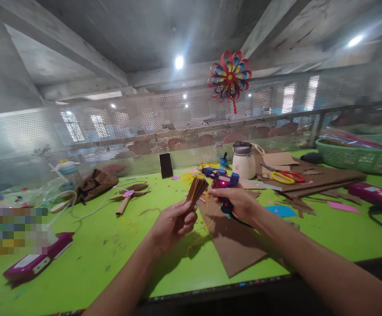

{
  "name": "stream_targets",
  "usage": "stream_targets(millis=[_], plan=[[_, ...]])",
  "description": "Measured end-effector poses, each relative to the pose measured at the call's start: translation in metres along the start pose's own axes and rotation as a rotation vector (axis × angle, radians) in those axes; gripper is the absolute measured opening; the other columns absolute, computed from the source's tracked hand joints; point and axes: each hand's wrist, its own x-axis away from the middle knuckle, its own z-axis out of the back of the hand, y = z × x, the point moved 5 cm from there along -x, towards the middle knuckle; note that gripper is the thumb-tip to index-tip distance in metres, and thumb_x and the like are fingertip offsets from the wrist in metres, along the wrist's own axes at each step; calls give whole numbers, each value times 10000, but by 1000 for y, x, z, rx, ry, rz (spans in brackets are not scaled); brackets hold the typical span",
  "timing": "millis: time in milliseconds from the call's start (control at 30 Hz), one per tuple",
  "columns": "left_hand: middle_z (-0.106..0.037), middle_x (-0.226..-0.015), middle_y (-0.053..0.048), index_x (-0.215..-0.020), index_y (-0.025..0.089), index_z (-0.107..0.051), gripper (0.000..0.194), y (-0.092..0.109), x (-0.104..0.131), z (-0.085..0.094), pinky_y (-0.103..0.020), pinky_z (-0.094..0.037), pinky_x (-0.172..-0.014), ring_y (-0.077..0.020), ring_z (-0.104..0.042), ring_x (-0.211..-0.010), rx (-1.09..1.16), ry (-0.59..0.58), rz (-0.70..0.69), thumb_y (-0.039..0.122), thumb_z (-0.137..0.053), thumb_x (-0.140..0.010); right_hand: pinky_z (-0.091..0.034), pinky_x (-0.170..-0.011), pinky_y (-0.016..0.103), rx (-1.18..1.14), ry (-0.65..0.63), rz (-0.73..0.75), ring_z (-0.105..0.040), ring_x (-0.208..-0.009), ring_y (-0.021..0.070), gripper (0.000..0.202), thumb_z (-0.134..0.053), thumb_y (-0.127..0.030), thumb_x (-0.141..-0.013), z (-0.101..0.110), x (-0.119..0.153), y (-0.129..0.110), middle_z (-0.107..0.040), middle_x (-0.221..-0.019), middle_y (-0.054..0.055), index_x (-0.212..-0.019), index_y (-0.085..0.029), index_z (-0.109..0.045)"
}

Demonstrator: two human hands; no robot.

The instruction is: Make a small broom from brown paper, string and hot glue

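Two bare forearms (128,272) reach in from the bottom edge over a bright green table (112,267). The left hand (174,221) is closed around the lower part of a fanned bundle of brown strips (196,191), held tilted above the table. The right hand (235,202) is wrapped around the grip of a blue glue gun (224,177) with a glowing red light; its nozzle is near the bundle's top. The gun's pale label is too small to read.

Beneath the right hand lies a brown sheet (235,245), with loose yellow strands (196,241) beside it. A purple power strip (39,261) sits at left, another (375,195) at right. Farther back are a dark-screened phone (166,165), propped upright, a pale lidded jar (243,163), scissors (286,177) with yellow and red handles, and a green basket (358,156).

Behind the table stands a perforated metal screen (145,127), with a red, yellow and blue flower ornament (230,77) in front of it. Beyond, lamps shine beneath a grey beamed ceiling (145,30).
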Motion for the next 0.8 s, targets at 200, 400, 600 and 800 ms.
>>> stream_targets(millis=[200,400,600,800], plan=[[-344,-551,44,-815,113,-527,124,2,2,0,-143,-158,-369,-32,-240,-433,24,1,5,233,-536,-843,-329,-458,199,-12,69,-9,-448,-495,54,236,-791,-246,-548,-1,2,-5,-572,-625,-13,-629,-136,-599],[-342,-533,46,-806,105,-540,144,-1,4,-5,-146,-150,-374,-37,-237,-437,4,-51,55,244,-576,-817,-345,-460,197,-103,-97,-40,-478,-488,64,249,-791,-253,-567,-4,2,-2,-582,-606,-13,-708,-142,-618],[-343,-531,40,-802,102,-545,137,-2,3,-4,-144,-139,-381,-42,-238,-454,15,-70,66,233,-585,-809,-308,-430,187,-95,-215,-103,-464,-479,58,222,-761,-208,-603,-4,4,0,-577,-622,-5,-763,-134,-628],[-352,-531,35,-803,97,-556,140,-3,4,-4,-145,-131,-381,-40,-235,-453,1,-89,63,236,-560,-824,-315,-441,192,-94,-179,-128,-467,-482,60,230,-753,-199,-580,-4,7,0,-568,-624,-9,-757,-129,-623]])
